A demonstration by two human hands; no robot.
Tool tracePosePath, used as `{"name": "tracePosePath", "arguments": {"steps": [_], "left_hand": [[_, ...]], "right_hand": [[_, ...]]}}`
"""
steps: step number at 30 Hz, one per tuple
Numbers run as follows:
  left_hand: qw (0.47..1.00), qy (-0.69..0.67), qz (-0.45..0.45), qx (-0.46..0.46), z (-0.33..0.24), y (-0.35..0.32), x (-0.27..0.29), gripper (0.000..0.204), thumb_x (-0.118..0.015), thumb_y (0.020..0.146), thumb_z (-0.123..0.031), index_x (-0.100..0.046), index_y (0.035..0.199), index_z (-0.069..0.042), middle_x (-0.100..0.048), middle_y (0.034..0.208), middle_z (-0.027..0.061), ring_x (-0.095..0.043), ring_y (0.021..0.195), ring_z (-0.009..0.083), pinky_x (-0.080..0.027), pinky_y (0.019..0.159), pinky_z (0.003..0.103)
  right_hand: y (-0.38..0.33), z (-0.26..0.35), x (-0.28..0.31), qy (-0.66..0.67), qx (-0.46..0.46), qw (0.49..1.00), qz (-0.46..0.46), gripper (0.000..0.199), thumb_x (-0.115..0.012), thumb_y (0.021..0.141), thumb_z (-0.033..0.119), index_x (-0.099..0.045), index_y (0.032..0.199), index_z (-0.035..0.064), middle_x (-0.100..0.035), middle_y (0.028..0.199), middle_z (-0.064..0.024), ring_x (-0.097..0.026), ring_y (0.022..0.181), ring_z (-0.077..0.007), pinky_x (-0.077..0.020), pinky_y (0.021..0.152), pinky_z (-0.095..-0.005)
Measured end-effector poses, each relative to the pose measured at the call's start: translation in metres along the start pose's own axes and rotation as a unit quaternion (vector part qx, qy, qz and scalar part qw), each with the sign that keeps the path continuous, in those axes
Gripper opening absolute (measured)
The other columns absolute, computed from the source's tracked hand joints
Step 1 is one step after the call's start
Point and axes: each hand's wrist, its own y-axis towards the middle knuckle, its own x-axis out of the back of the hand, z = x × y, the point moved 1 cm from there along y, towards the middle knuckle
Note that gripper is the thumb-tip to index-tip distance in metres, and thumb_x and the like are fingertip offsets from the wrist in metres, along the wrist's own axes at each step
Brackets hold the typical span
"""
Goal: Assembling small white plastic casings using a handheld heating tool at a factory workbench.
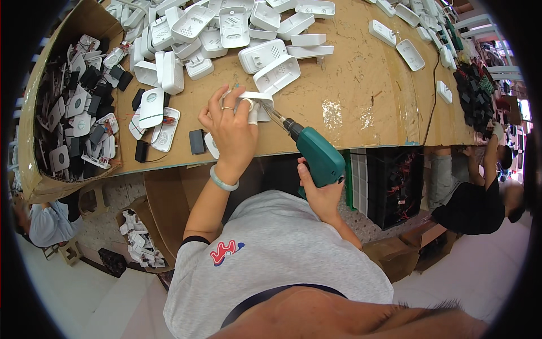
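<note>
Wearer's neck & gray tee nearest cam. L hand, fingers a bit apart, grips white plastic housing over cardboard-topped table, near its front edge, w/ loose white shells piled beyond. R hand clamped on green power driver, some fingers hidden, bit at housing; can't tell if tip touches.
</note>
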Motion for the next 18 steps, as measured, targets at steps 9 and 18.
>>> {"name": "tracePosePath", "arguments": {"steps": [9, 18], "left_hand": [[1.0, 0.007, 0.0, -0.001, -0.0007, 0.0029, -0.0006, 0.022, -0.067, 0.064, 0.004, -0.067, 0.084, -0.003, -0.064, 0.121, 0.0039, -0.05, 0.123, 0.029, -0.03, 0.096, 0.049], [1.0, 0.015, 0.006, -0.01, -0.0027, 0.0059, 0.0009, 0.02, -0.064, 0.065, 0.006, -0.067, 0.082, -0.002, -0.065, 0.118, 0.0048, -0.05, 0.119, 0.0286, -0.03, 0.093, 0.048]], "right_hand": [[0.0046, -0.0044, -0.005, 0.002, -0.004, 1.0, -0.003, 0.021, -0.072, 0.092, 0.008, -0.068, 0.109, -0.0029, -0.071, 0.093, -0.0048, -0.059, 0.064, -0.0063, -0.0481, 0.056, -0.0223], [0.0054, -0.005, -0.0053, -0.039, 0.019, 0.999, -0.017, 0.015, -0.075, 0.091, 0.011, -0.068, 0.095, -0.0011, -0.066, 0.075, -0.0022, -0.057, 0.058, -0.0061, -0.046, 0.052, -0.0225]]}}
